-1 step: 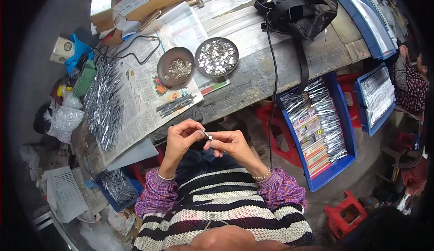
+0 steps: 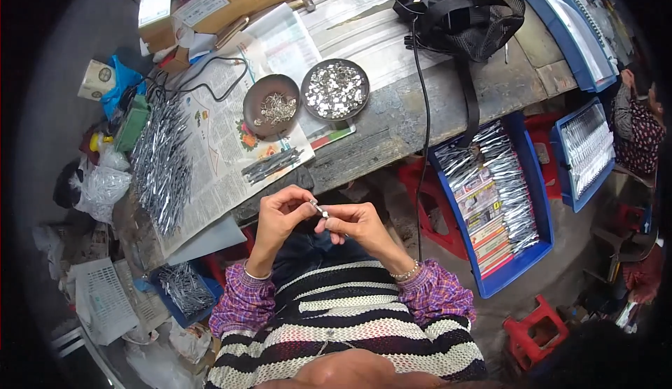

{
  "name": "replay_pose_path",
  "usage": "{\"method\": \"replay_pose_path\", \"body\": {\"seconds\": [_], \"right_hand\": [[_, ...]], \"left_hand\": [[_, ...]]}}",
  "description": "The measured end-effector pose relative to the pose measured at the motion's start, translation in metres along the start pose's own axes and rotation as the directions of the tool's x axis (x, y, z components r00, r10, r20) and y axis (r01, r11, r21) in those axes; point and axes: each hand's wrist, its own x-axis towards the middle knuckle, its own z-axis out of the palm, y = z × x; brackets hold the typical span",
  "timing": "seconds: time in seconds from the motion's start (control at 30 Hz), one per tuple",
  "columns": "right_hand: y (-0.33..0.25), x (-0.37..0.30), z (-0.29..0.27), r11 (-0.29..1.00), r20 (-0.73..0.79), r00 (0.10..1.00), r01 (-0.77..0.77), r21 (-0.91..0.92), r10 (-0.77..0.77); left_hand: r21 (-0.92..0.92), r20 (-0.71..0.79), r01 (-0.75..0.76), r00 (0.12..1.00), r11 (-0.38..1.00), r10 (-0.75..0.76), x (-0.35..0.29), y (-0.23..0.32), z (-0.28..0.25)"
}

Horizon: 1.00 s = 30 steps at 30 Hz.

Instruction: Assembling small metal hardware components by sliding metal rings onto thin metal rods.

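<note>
Just off the front edge of the workbench, my two hands meet over a small silvery metal piece (image 2: pixel 320 209). My left hand (image 2: pixel 283 215) pinches its upper end between thumb and fingertips. The thumb and fingers of my right hand (image 2: pixel 358 222) close on the other end; they partly cover it, so its exact kind is hidden. Beyond the hands, a dark round dish (image 2: pixel 257 117) holds small metal bits, and a second dish (image 2: pixel 306 100) is filled with shiny flat pieces. A small row of thin dark metal strips (image 2: pixel 273 165) lies on the newspaper (image 2: pixel 213 154).
A large heap of metal strips (image 2: pixel 164 168) covers the bench's left side. At right are a blue tray of strips (image 2: pixel 548 238), a black mesh bag (image 2: pixel 483 21) with a hanging cable, and red stools (image 2: pixel 535 333). Another person (image 2: pixel 637 119) sits at far right.
</note>
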Motion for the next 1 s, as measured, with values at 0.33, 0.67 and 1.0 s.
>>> {"method": "replay_pose_path", "body": {"seconds": [0.33, 0.67, 1.0], "right_hand": [[-0.017, 0.010, -0.019, 0.999, 0.000, 1.000, -0.020, 0.044, 0.020], [-0.048, 0.022, -0.024, 0.645, -0.034, 0.858, 0.358, -0.675, -0.512], [-0.099, 0.075, -0.045, -0.011, 0.067, 0.615, 0.095, -0.995, -0.786]], "left_hand": [[0.095, 0.039, 0.040, 0.998, 0.995, -0.044, 0.030, 0.020, 0.013], [-0.499, 0.060, 0.010, 0.998, 0.867, 0.023, 0.021, 0.023, -0.016], [-0.329, -0.088, -0.010, 0.996, 0.944, -0.020, -0.012, 0.013, -0.045]]}}
